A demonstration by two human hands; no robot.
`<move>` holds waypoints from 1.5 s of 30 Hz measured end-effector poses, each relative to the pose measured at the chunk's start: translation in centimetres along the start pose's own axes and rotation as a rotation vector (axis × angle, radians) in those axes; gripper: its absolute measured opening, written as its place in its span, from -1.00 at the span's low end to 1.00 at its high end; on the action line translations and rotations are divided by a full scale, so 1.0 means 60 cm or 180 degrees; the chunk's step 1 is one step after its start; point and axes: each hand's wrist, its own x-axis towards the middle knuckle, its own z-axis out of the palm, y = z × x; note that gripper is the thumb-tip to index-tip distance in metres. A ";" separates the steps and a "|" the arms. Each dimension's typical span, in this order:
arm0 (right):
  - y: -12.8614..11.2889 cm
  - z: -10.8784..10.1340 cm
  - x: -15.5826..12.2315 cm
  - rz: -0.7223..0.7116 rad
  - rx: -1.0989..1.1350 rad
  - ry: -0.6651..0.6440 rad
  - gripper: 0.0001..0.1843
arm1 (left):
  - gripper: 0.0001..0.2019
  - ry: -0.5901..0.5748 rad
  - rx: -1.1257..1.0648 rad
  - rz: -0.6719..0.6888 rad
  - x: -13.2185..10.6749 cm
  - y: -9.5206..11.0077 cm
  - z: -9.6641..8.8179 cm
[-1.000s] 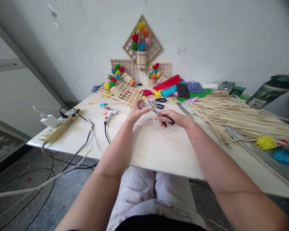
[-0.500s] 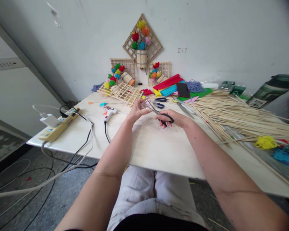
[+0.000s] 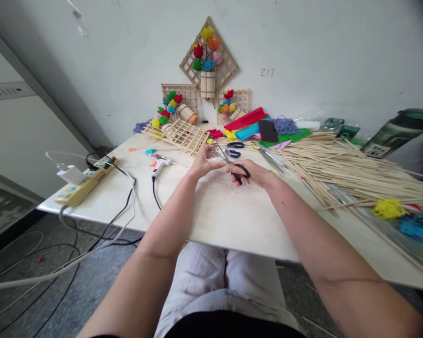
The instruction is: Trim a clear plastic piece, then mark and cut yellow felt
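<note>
Partly curled, the right-hand fingers [image 3: 233, 168] hold black-handled scissors [image 3: 246, 170].

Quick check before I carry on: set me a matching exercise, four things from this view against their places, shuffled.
Things:
1. black-handled scissors
2. glue gun
3. phone
4. power strip

Places:
A. lying on coloured sheets
B. along the left end of the table
C. in the right grip
D. between the power strip and the left grip

Pairs: 1-C, 2-D, 3-A, 4-B
</note>
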 end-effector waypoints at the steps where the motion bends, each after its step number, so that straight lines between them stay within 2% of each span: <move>1: 0.000 0.000 0.000 0.0020 0.0041 -0.0010 -0.55 | -0.38 -0.0008 0.0047 0.0046 0.001 -0.003 0.000; 8: -0.004 0.003 -0.002 0.0295 0.0069 0.0141 -0.59 | -0.34 -0.0192 -0.0106 0.0204 0.007 -0.016 0.004; 14: -0.004 0.008 -0.002 0.0126 0.0117 0.0202 -0.62 | -0.27 0.0054 -0.0311 0.0291 0.013 -0.030 0.006; 19: -0.011 0.009 -0.006 0.0161 0.0008 0.0273 -0.66 | -0.28 0.0072 -0.0146 0.0252 0.009 -0.022 0.000; 22: -0.017 0.008 -0.007 0.0174 0.0002 0.0322 -0.66 | -0.35 -0.0007 -0.0145 0.0130 0.004 -0.012 -0.007; 26: -0.016 0.006 -0.005 0.0103 0.0115 0.0289 -0.66 | -0.45 -0.0262 -0.0568 -0.0155 -0.003 0.000 -0.012; 30: -0.008 0.004 -0.002 0.0082 0.0145 0.0229 -0.64 | -0.44 -0.0363 -0.0742 -0.0376 -0.006 0.009 -0.011; 35: -0.005 0.005 -0.002 -0.0020 -0.0068 0.0200 -0.63 | -0.42 -0.0428 -0.0825 -0.0425 -0.008 0.016 -0.009; 45: -0.006 0.006 -0.006 -0.0149 -0.0215 0.0066 -0.66 | -0.45 -0.0544 -0.1175 -0.0671 -0.008 0.007 -0.010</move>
